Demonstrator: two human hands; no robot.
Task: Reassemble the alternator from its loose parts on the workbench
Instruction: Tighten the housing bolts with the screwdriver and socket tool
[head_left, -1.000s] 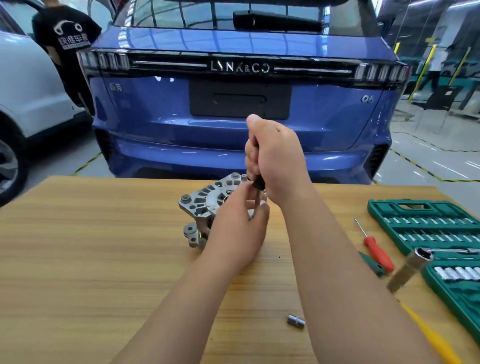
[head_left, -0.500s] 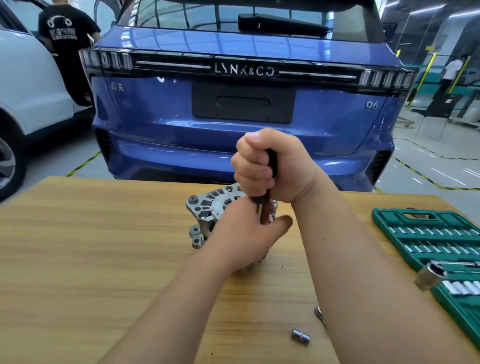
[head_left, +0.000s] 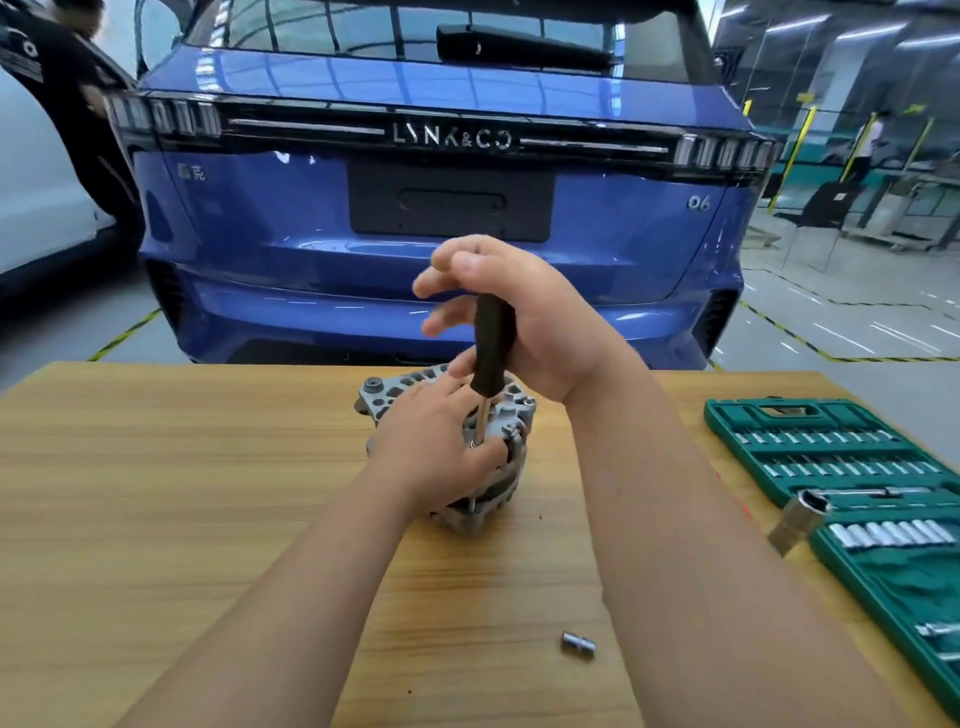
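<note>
Grey alternator (head_left: 382, 402) stands mid-frame on the workbench (head_left: 156, 493), left hand (head_left: 431, 452) clasping it. Right hand (head_left: 540, 332) wraps a screwdriver (head_left: 493, 338) held upright into it, seemingly fastening its housing. Next needs steady, square turning.

"What's different above the alternator (head_left: 376, 397)?"
"The right hand (head_left: 524, 322) has unclenched, and its fingers now splay off the screwdriver (head_left: 492, 338) handle. The left hand (head_left: 436, 447) has tucked its thumb against the shaft."

The alternator (head_left: 379, 401) stands on the wooden workbench (head_left: 156, 493), and the left hand (head_left: 441, 447) grips its top. Above the alternator, the right hand (head_left: 535, 327) holds a black-handled screwdriver (head_left: 492, 338) upright, shaft pointing down at it. Right of the alternator lies a green socket set (head_left: 893, 577).
</note>
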